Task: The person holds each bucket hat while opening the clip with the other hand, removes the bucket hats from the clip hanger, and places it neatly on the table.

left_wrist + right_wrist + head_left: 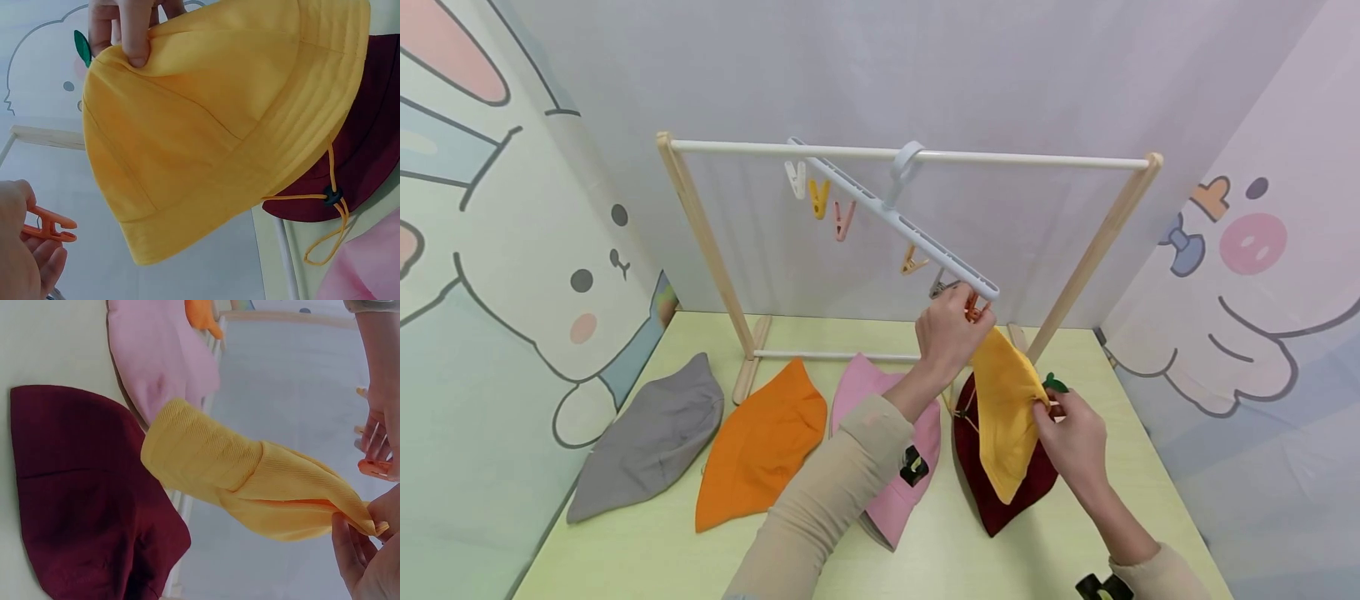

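Observation:
My left hand pinches an orange clothespin at the near end of a pale blue clip hanger. In the left wrist view the clothespin's tips stand apart, with no cloth between them. My right hand pinches a yellow bucket hat by its crown, beside a green leaf tab. The folded hat hangs in the air over a dark red hat. A yellow cord with a dark toggle dangles from its brim.
A white-railed wooden rack carries the hanger. White, yellow, pink, peach and grey clothespins hang along it, such as the yellow clothespin. Grey, orange and pink hats lie on the pale table.

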### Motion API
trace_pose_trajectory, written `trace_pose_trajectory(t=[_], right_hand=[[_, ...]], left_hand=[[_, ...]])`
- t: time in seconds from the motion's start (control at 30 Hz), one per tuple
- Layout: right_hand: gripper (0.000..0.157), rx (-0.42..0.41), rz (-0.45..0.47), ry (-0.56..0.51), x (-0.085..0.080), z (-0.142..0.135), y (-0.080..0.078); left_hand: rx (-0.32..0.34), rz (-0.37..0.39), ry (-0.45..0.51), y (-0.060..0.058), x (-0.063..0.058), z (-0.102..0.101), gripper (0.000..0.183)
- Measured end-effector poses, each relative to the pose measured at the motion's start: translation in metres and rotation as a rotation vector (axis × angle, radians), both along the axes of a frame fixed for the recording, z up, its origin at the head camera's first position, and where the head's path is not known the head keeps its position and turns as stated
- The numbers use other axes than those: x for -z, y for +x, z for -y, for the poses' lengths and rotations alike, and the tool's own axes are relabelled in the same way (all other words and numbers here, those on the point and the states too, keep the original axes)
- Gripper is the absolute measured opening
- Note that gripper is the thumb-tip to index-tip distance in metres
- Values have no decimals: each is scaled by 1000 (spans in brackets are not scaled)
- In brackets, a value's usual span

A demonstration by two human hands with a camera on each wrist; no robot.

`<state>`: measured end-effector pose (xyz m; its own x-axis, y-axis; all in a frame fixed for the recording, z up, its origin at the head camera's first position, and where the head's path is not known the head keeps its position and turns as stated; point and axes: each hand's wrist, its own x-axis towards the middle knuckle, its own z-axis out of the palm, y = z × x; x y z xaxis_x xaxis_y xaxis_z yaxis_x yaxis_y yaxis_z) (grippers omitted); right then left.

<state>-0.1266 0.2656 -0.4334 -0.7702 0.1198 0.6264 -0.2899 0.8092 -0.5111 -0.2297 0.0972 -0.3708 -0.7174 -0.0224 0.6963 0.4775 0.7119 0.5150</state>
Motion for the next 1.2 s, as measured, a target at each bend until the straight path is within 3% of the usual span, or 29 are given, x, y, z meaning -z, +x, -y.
trace_pose_trajectory(t=[0.4, 0.7, 1.2], right_hand=[[12, 53, 54, -16, -20, -14, 3], [18, 82, 156, -2, -34, -28, 6], [17, 177, 84, 12, -48, -56, 8]], left_hand=[[-8, 8, -3, -1, 2, -3, 17], [-14, 20, -5, -1, 2, -5, 19], [-13, 36, -15, 2, -2, -7, 19]])
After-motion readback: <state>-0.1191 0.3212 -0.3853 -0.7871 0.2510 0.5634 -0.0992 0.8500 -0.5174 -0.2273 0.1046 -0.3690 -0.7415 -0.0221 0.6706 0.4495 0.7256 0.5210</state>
